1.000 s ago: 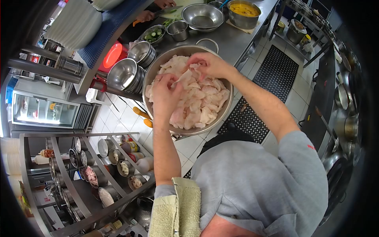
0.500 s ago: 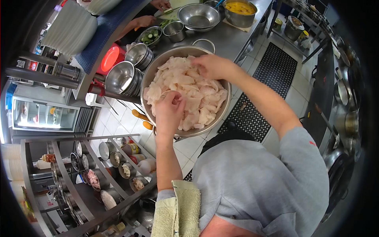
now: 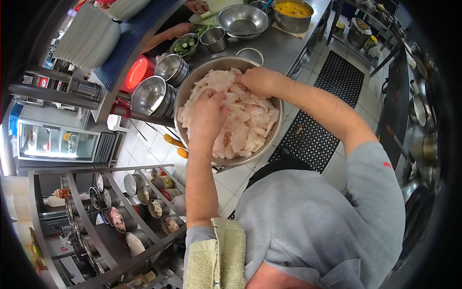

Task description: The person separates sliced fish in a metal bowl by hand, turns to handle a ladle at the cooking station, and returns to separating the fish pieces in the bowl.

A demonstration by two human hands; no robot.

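A large round metal pot point(image 3: 275, 139) is heaped with pale, thin pieces of raw meat point(image 3: 248, 126). Over the left part of the heap is my left hand point(image 3: 208, 113), its fingers curled down among the pieces; what lies between them is too small to make out. My right hand point(image 3: 257, 82) reaches in from the right at the upper side of the heap, fingers bent down into the meat and their tips hidden. The two hands are apart.
Stacked metal bowls point(image 3: 149, 96) stand left of the pot. Behind are an empty steel bowl point(image 3: 243, 20), a pot of yellow food point(image 3: 292, 10) and a bowl of cut greens point(image 3: 185, 45). A co-worker's hand point(image 3: 180, 30) is at the top. A shelf rack point(image 3: 120, 260) stands lower left.
My left hand has moved up over the heap since half a second ago. The right hand has stayed at the upper right of the meat, its fingers now deeper in.
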